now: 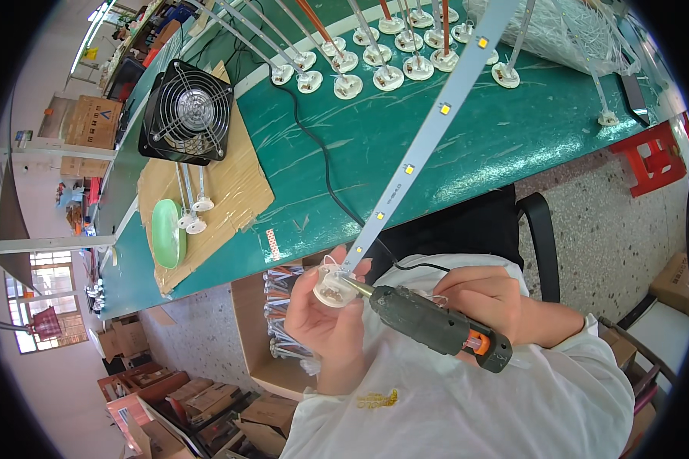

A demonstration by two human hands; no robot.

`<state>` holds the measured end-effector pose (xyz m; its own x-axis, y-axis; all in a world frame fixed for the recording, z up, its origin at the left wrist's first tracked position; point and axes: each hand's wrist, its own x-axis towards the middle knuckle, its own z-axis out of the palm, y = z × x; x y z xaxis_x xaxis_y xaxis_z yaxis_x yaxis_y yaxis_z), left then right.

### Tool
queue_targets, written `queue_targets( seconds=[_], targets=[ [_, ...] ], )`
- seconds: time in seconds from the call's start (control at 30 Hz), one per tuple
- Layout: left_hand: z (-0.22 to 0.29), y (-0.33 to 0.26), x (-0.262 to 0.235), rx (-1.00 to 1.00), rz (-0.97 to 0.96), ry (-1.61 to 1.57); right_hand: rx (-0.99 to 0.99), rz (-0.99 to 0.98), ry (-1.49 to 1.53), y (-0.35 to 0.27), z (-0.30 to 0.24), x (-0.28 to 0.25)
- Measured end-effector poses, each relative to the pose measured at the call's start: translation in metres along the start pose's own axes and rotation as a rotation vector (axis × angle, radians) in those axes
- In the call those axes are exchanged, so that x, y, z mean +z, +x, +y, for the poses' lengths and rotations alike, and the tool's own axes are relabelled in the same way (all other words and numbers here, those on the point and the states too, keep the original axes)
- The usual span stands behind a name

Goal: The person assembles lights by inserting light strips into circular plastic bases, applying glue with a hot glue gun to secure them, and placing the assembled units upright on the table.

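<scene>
My left hand [331, 325] is closed around a round white base [334, 287], and a long LED strip [410, 170] with small yellow chips rises from it toward the upper right. My right hand [482, 300] grips a black hot glue gun [429, 323] with an orange part near its back end. The gun's metal nozzle points left and meets the base where the strip enters it; whether glue is coming out cannot be made out. A black cord [325, 157] runs across the table and down past the strip toward my right hand.
On the green table [467, 145] several strips stand on round white bases [388, 77] at the back. A black fan [187, 112] and green dish [168, 233] sit on cardboard [237, 187] at left. Below the table edge is a carton [251, 329] of strips; a black chair [540, 245] stands at right.
</scene>
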<state>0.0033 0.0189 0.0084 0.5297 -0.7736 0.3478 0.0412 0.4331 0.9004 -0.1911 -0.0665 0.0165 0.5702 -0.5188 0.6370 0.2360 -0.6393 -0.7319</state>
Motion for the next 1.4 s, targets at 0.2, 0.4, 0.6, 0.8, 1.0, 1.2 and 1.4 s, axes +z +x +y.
queue_targets(
  seconds=[0.2,0.4,0.6,0.8,1.0,1.2,1.4],
  targets=[
    [0.0037,-0.0005,0.0013,-0.062,0.041,-0.005,0.009,-0.010,0.022,-0.0003,-0.0012,0.0002],
    [0.0027,-0.0014,0.0032,-0.089,0.030,-0.088,0.035,-0.023,0.039,-0.0005,-0.0022,-0.0003],
    [0.0034,-0.0008,-0.0042,-0.175,-0.054,-0.077,0.026,-0.025,0.042,-0.0019,-0.0016,-0.0002],
    [0.0009,-0.0025,-0.0036,-0.169,-0.046,-0.080,0.047,-0.025,0.030,-0.0020,-0.0028,-0.0016],
    [0.0038,-0.0014,-0.0058,-0.219,-0.080,-0.161,0.052,-0.009,0.036,-0.0021,-0.0038,-0.0012],
    [0.0004,-0.0024,-0.0043,-0.194,-0.007,-0.163,0.050,-0.005,0.032,-0.0037,-0.0025,-0.0011],
    [0.0014,-0.0006,-0.0054,-0.255,-0.073,-0.274,0.046,-0.021,0.051,-0.0052,-0.0028,-0.0001]
  ],
)
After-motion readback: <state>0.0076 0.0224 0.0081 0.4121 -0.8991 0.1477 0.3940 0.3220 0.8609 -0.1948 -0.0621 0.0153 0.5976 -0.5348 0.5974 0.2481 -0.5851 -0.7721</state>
